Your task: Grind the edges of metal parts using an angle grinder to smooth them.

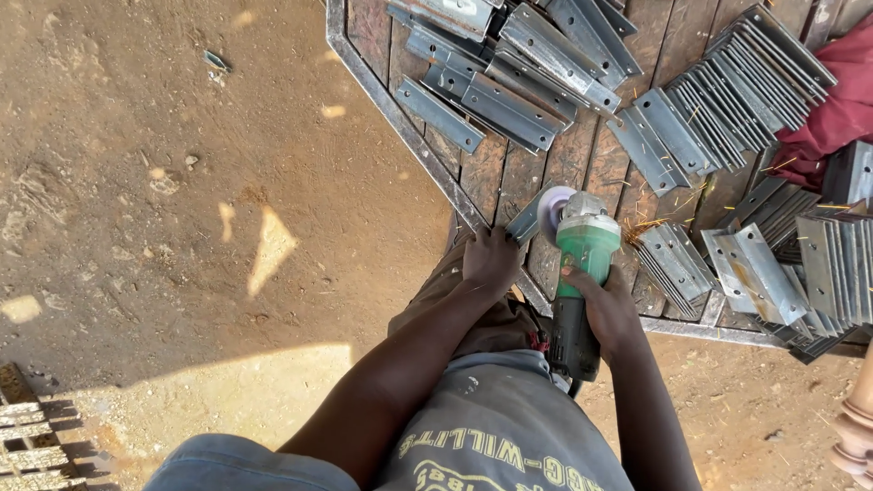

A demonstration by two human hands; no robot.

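Grinder (579, 273) sits at the near edge of the table (427, 150), its long axis running roughly straight away from the person: dark handle end low, toward the body, green housing above it, silver head and disc (552, 211) at the far end. The disc stands to the left of the head and touches the bracket (526, 221), a short grey metal piece that slants up to the right just beside the table's steel rim.

The right hand (605, 305) wraps the green body where it joins the dark handle, fingers curled tight around it. The left hand (489, 261) bears down on the bracket's near end, fingers bent and pressed together over the metal; how the fingertips grip beneath I cannot tell.

The table's steel rim runs diagonally from upper left down toward the hands, then turns and passes to the right under the grinder. Left of that rim lies dirt ground (182, 209). Across the planks, loose brackets (491, 82) lie at the top, a fanned stack (746, 82) sits at upper right, and more stacks (773, 264) crowd the right side just beside the grinder's head. A red cloth (841, 109) rests at the far right edge. Bare planks show directly beyond the disc, between the loose pile and the fanned stack.
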